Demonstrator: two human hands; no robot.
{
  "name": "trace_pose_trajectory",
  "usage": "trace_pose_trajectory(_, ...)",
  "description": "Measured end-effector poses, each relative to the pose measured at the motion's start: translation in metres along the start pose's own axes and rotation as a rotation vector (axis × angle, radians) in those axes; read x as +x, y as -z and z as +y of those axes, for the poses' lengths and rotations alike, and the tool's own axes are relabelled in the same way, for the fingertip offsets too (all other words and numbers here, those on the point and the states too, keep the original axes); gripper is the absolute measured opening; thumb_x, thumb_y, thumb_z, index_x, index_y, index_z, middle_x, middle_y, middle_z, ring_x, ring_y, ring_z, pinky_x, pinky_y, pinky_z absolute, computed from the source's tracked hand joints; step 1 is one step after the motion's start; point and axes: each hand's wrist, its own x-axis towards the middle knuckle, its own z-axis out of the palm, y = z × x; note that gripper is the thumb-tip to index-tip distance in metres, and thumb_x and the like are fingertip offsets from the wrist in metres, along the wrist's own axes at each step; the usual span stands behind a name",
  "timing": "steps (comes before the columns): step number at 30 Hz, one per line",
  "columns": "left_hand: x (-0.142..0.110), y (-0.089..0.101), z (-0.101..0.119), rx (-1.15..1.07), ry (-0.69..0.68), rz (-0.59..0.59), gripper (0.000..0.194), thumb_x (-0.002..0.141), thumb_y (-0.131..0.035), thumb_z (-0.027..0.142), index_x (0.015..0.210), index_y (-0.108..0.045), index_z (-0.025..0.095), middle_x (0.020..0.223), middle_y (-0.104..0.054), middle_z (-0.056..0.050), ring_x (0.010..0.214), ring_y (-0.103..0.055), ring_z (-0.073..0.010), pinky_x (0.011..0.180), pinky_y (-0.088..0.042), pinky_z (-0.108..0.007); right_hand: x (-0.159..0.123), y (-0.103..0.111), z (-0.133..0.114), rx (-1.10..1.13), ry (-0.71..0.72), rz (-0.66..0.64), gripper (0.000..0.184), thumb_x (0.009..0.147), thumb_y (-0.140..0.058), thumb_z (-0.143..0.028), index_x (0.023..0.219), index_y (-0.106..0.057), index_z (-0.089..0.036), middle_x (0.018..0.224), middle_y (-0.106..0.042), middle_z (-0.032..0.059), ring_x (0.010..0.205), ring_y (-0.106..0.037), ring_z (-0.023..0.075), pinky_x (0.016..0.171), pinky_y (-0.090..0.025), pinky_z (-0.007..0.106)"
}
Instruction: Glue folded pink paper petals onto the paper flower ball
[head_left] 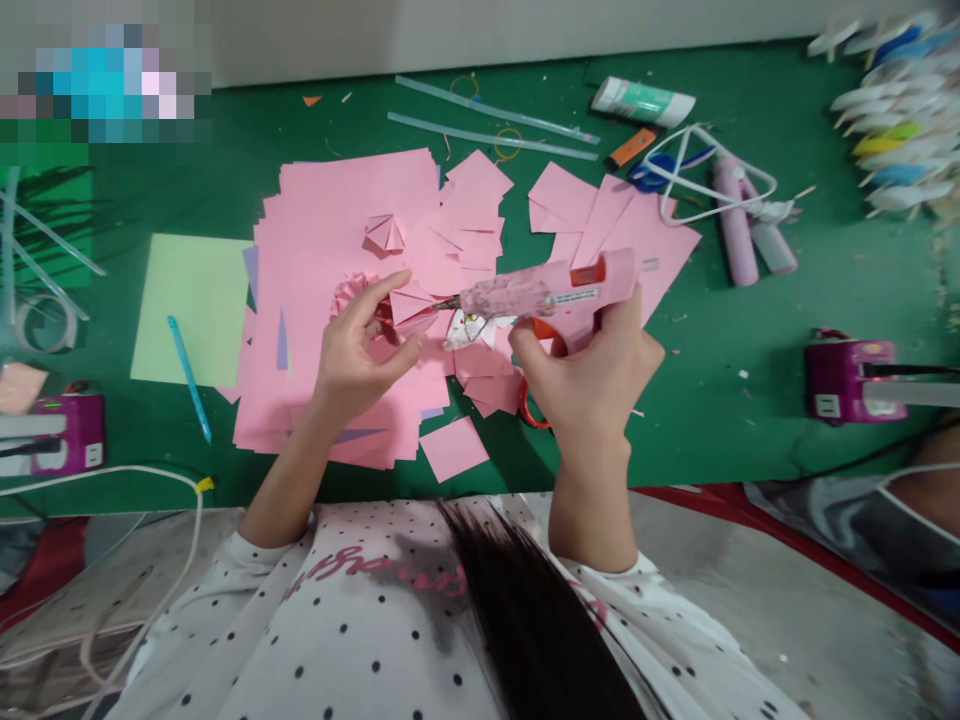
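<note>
A folded pink paper piece [414, 308] is held over the right part of the pink paper stack [315, 220]. The left grip [360, 345] pinches it, thumb and fingers only slightly parted with the paper between them. The right grip [592, 370], to the right of the stack, is wrapped around the handle of a pink hot-glue gun [517, 290]. Its nozzle points toward the stack and reaches the folded piece; whether the tip touches is too small to tell.

On the stack, just beside the left fingers, lies a pleated pink rosette [351, 292], partly hidden, and above it a pointed folded paper shape [385, 234]. A loose pink square [454, 449] lies near the stack's lower right corner. Left of the stack, a blue pen [189, 378] crosses a pale green sheet [187, 290]. Beyond the stack, two translucent glue sticks [495, 137] rest on the green surface [697, 420]; well right of it stands a purple power socket block [851, 375].
</note>
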Motion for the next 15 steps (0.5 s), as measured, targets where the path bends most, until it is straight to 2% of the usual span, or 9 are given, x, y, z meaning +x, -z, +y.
trace_pose_trajectory(4, 0.0004, -0.0003, 0.0008, -0.001, -0.007, 0.007, 0.058, 0.086, -0.075, 0.023, 0.142, -0.064, 0.030, 0.130, -0.073, -0.004, 0.072, -0.061, -0.0078, 0.071, -0.063, -0.026, -0.0002, 0.0002, 0.0000, 0.006, 0.006, -0.025, 0.042, 0.071, -0.062, -0.047, 0.105, -0.049, -0.027, 0.065, -0.051, -0.0043, 0.057, -0.053, 0.0223, 0.059, -0.043, 0.037)
trace_pose_trajectory(8, 0.0009, -0.0006, 0.0026, 0.019, -0.004, 0.014, 0.056, 0.085, -0.077, 0.025, 0.140, -0.066, 0.030, 0.127, -0.074, -0.004, 0.071, -0.060, -0.0078, 0.072, -0.063, -0.027, -0.0004, 0.0002, -0.0016, 0.025, 0.010, -0.022, 0.039, 0.071, -0.061, -0.047, 0.101, -0.048, -0.028, 0.064, -0.047, -0.0056, 0.057, -0.052, 0.0217, 0.058, -0.041, 0.036)
trace_pose_trajectory(15, 0.0002, 0.0003, 0.0042, 0.015, 0.014, -0.003, 0.057, 0.085, -0.075, 0.025, 0.141, -0.065, 0.029, 0.131, -0.073, -0.005, 0.073, -0.062, -0.0087, 0.072, -0.064, -0.028, 0.0020, 0.0002, -0.0005, 0.030, -0.008, -0.017, 0.042, 0.070, -0.059, -0.047, 0.106, -0.049, -0.027, 0.068, -0.051, -0.0036, 0.060, -0.051, 0.0216, 0.061, -0.041, 0.036)
